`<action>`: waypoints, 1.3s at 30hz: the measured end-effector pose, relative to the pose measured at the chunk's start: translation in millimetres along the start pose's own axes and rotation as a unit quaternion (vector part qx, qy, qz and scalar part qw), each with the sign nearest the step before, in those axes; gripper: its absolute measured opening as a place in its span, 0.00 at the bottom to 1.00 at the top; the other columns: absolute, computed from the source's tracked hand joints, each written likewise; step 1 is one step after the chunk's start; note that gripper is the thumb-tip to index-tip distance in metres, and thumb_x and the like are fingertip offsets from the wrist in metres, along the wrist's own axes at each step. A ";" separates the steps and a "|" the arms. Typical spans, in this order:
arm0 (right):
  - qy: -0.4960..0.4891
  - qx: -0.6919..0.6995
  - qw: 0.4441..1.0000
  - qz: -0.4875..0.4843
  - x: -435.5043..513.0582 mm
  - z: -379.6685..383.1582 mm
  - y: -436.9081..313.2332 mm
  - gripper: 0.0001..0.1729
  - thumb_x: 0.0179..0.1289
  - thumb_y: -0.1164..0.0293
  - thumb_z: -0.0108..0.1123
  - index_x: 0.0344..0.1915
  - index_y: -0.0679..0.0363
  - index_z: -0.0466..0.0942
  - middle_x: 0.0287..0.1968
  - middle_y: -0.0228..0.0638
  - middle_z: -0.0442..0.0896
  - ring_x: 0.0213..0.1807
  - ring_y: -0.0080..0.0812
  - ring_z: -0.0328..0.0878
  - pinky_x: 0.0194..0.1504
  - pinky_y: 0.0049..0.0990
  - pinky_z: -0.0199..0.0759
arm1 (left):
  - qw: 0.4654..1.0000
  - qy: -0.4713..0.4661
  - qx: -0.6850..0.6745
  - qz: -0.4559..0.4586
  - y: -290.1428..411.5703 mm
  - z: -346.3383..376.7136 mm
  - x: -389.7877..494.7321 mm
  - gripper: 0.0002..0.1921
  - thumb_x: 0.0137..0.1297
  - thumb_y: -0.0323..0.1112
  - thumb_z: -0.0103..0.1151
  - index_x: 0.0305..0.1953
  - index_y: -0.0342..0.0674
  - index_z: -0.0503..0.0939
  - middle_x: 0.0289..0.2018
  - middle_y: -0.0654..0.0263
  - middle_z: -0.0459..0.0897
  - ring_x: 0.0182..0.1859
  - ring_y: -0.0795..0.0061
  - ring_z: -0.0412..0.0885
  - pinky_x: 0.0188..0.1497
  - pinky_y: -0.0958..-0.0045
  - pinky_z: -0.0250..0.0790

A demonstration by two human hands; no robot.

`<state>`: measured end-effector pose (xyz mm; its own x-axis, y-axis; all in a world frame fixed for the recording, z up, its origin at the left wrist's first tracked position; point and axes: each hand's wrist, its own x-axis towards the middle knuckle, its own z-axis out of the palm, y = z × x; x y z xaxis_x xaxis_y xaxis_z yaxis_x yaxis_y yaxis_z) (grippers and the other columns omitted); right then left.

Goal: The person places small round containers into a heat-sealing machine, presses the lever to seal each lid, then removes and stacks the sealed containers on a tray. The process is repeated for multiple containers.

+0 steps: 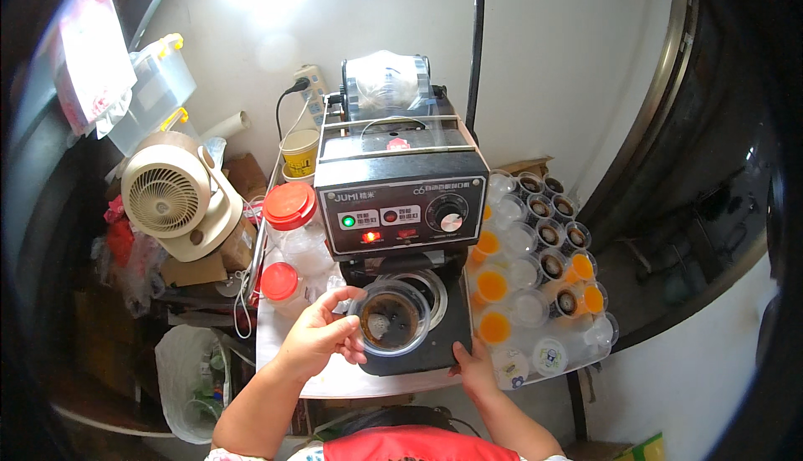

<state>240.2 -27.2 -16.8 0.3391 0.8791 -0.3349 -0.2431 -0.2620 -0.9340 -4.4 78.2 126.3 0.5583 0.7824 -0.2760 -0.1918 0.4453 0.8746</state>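
Observation:
My left hand point(322, 329) holds a clear plastic cup of dark drink point(401, 323) by its left rim. Pale bubbles float on the liquid. The cup is over the black base plate point(401, 365) of a JUMI cup sealing machine point(401, 210), partly covering the round metal cup ring point(439, 295). My right hand point(473, 364) grips the right front edge of that plate, thumb at its edge and fingers mostly hidden. On the machine's control panel a green light and a red switch glow. A roll of clear film point(386, 87) sits on top.
Right of the machine stand several cups of orange drink point(492, 285), dark drink point(551, 234) and pale contents point(529, 307). Red-lidded jars point(290, 207) crowd its left side. Further left are a beige fan point(169, 191) and a bag-lined bin point(188, 379). A black lever point(477, 53) rises behind.

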 end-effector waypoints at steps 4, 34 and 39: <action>0.019 -0.030 0.999 -0.003 -10.4 -0.8 -1.4 0.17 0.68 0.66 0.54 0.49 0.67 0.71 0.39 0.36 0.79 0.31 0.26 0.76 0.24 0.24 0.73 | 1.000 -0.015 0.001 -0.002 2.0 1.3 3.9 0.23 0.66 0.29 0.54 0.61 0.39 0.63 0.23 0.61 0.79 0.23 0.69 0.83 0.26 0.72 0.78; 0.053 -0.121 0.967 -0.220 -7.4 -36.3 -19.2 0.08 0.62 0.76 0.54 0.41 0.65 0.75 0.36 0.34 0.82 0.37 0.24 0.77 0.42 0.23 0.69 | 0.987 0.053 0.127 -0.086 -43.8 -4.4 72.1 0.21 0.67 0.30 0.51 0.61 0.43 0.64 0.25 0.62 0.80 0.25 0.69 0.82 0.25 0.73 0.75; 0.037 -0.136 0.964 -0.226 -5.1 -30.7 -23.0 0.08 0.62 0.76 0.54 0.41 0.65 0.76 0.35 0.35 0.82 0.37 0.25 0.77 0.42 0.24 0.70 | 0.973 0.067 0.193 -0.108 -43.4 0.1 77.8 0.21 0.68 0.30 0.50 0.61 0.41 0.64 0.25 0.62 0.80 0.25 0.68 0.83 0.24 0.74 0.74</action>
<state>271.9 -37.9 2.5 0.4210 0.8997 0.1155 0.1883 0.0379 -0.9814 47.5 119.6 66.9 0.4375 0.7499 -0.4963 0.2491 0.4292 0.8682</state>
